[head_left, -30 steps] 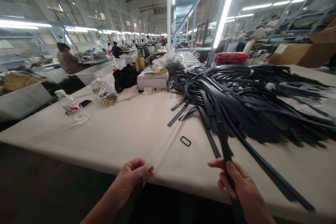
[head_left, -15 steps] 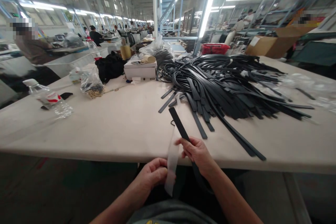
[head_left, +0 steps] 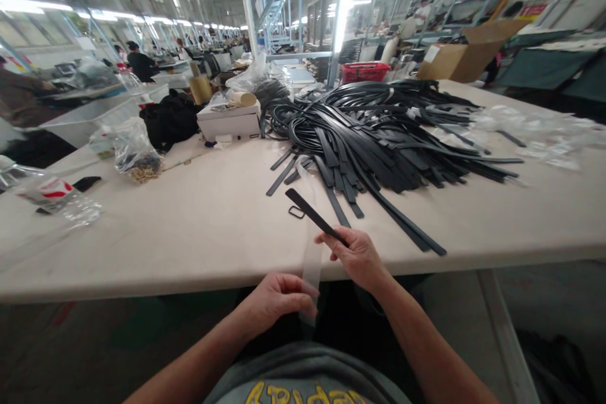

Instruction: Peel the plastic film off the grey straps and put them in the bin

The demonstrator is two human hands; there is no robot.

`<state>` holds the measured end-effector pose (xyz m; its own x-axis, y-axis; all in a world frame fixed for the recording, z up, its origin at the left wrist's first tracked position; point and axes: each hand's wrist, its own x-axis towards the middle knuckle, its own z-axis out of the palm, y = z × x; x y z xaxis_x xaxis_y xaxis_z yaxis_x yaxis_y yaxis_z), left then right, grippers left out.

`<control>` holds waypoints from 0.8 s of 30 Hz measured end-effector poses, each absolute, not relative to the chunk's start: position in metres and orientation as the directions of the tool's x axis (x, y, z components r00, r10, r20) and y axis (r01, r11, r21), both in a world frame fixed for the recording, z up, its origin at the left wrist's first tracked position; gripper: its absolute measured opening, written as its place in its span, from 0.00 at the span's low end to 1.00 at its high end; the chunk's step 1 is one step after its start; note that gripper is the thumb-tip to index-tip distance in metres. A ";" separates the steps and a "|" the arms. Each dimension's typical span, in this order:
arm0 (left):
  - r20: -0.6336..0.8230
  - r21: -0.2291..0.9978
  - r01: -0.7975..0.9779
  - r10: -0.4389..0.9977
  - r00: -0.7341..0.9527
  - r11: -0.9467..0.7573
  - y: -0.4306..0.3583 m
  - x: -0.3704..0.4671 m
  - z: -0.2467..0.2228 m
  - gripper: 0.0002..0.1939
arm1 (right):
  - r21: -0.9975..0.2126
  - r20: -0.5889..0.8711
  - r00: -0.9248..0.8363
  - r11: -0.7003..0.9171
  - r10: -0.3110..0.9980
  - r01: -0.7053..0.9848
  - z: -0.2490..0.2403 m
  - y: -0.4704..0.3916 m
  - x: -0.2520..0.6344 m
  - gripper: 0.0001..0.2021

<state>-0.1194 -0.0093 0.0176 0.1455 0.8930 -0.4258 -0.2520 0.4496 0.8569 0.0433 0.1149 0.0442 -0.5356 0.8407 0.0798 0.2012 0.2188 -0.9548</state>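
My right hand (head_left: 356, 255) grips a flat black strap (head_left: 315, 216) near its end, which points up and to the left over the table. My left hand (head_left: 281, 303), just past the table's front edge, pinches a translucent whitish strip (head_left: 311, 265). That strip runs up between my hands onto the tabletop. Close to the strap's tip, a small black rectangular ring (head_left: 296, 212) lies on the table. Behind my right hand spreads a large pile of black straps (head_left: 369, 139), several ends pointing toward me.
On the pale table (head_left: 203, 233) are a plastic bottle (head_left: 57, 192), a clear bag of small brass-coloured parts (head_left: 137, 158), a black cloth bundle (head_left: 170, 117) and a white box (head_left: 230, 121). Clear plastic (head_left: 534, 132) lies right. A red basket (head_left: 364, 71) and carton (head_left: 466, 57) stand behind.
The view has turned to the right. The strap in my right hand now slants more to the left, and the ring shows fully. My left hand has moved closer to my right hand.
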 end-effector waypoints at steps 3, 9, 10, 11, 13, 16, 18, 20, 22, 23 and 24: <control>-0.434 0.866 -0.166 0.873 0.222 0.472 -0.010 -0.115 0.014 0.13 | -0.956 0.096 -0.519 0.224 0.849 0.189 0.041 0.117 0.044 0.15; -0.420 0.892 -0.104 0.892 0.169 0.440 0.005 -0.103 0.020 0.09 | -0.988 0.032 -0.468 0.099 0.883 0.119 0.045 0.112 0.057 0.20; -0.407 0.892 -0.152 0.903 0.137 0.425 0.009 -0.101 0.022 0.09 | -0.991 0.029 -0.469 0.088 0.883 0.103 0.046 0.108 0.064 0.21; -0.392 0.888 -0.221 0.915 0.097 0.403 0.014 -0.100 0.023 0.10 | -0.992 0.038 -0.479 0.092 0.877 0.091 0.046 0.103 0.073 0.22; -0.376 0.850 -0.398 0.927 -0.002 0.344 0.026 -0.099 0.026 0.13 | -0.989 0.051 -0.512 0.115 0.858 0.095 0.046 0.090 0.092 0.24; -0.413 0.743 -0.620 0.901 -0.129 0.252 0.044 -0.096 0.032 0.19 | -0.967 -0.035 -0.578 0.119 0.815 0.226 0.040 0.064 0.115 0.26; -0.436 0.699 -0.681 0.886 -0.161 0.220 0.054 -0.094 0.035 0.20 | -0.928 -0.077 -0.611 0.167 0.788 0.333 0.033 0.047 0.124 0.25; -0.434 0.686 -0.697 0.886 -0.165 0.207 0.060 -0.091 0.038 0.20 | -0.891 -0.073 -0.636 0.236 0.768 0.388 0.026 0.034 0.126 0.24; -0.431 0.684 -0.699 0.889 -0.156 0.209 0.063 -0.087 0.040 0.19 | -0.873 -0.070 -0.645 0.266 0.761 0.408 0.021 0.028 0.125 0.23; -0.432 0.683 -0.699 0.889 -0.151 0.213 0.063 -0.084 0.040 0.19 | -0.868 -0.074 -0.642 0.267 0.763 0.418 0.019 0.027 0.123 0.23; -0.432 0.683 -0.697 0.891 -0.142 0.220 0.062 -0.082 0.040 0.19 | -0.863 -0.081 -0.634 0.265 0.769 0.431 0.018 0.028 0.122 0.23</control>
